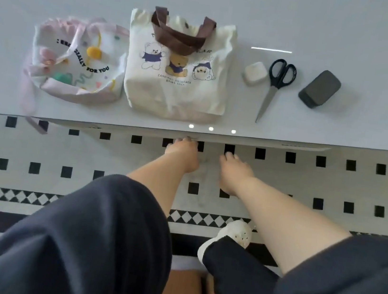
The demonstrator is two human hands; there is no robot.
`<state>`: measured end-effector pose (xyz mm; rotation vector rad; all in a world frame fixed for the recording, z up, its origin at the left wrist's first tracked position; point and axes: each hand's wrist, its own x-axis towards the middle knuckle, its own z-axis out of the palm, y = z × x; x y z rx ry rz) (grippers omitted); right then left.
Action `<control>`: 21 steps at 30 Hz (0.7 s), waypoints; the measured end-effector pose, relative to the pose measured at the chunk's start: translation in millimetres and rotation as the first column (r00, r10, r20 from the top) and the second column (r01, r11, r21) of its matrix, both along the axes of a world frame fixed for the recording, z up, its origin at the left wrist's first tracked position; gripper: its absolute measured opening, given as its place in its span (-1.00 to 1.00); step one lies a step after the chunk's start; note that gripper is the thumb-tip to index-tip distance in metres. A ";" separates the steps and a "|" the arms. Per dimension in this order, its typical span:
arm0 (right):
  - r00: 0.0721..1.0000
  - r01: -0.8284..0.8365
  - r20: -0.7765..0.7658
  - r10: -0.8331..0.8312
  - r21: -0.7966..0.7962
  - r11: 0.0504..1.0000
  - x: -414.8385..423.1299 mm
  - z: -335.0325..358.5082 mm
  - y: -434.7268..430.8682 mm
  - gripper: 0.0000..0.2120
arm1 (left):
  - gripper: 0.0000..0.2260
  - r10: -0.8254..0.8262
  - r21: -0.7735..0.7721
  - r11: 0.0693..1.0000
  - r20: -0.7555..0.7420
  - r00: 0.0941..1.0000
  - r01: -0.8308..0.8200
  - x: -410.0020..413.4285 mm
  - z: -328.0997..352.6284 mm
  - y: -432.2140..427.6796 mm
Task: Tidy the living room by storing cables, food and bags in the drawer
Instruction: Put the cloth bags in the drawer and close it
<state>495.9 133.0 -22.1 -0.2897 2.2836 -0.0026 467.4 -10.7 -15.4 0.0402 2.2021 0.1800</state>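
Note:
Two bags lie on the glossy white table (pixel 330 21): a pink-trimmed drawstring bag (pixel 75 60) printed "FOR YOU" on the left, and a cream tote (pixel 179 70) with brown handles and bear pictures beside it. The drawer front (pixel 263 143) shows as a thin pale strip under the table's near edge. My left hand (pixel 183 154) reaches forward and its fingertips touch the strip's lower edge. My right hand (pixel 231 172) hovers just below and to the right, fingers relaxed, holding nothing.
A small white case (pixel 254 72), black-handled scissors (pixel 274 88) and a dark grey box (pixel 319 89) lie on the table's right part. A black-and-white patterned rug (pixel 87 152) covers the floor. My dark-trousered knees and a white slipper (pixel 232 237) are below.

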 end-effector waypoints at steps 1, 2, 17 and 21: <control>1.000 0.006 -0.019 -0.006 -0.006 1.000 -5.6 -11.9 -6.5 -0.53 | -0.49 0.019 0.018 1.000 -0.032 0.999 -0.019 -1.8 -13.9 -7.3; 0.999 0.014 -0.044 -0.014 -0.013 1.000 -11.2 -22.5 -11.7 -0.55 | -0.45 0.032 0.047 0.998 -0.057 0.998 -0.030 -2.3 -28.9 -13.6; 0.840 -0.045 -0.543 0.022 -0.030 0.999 -14.1 -87.0 -6.4 -0.72 | -0.64 -0.081 -0.020 0.997 -0.384 0.920 0.079 10.3 -112.7 -12.0; 0.738 0.004 -0.665 -0.119 -0.172 0.985 16.2 -75.6 -10.8 -0.69 | -0.66 -0.130 -0.072 0.991 -0.363 0.923 0.112 43.8 -110.9 -9.3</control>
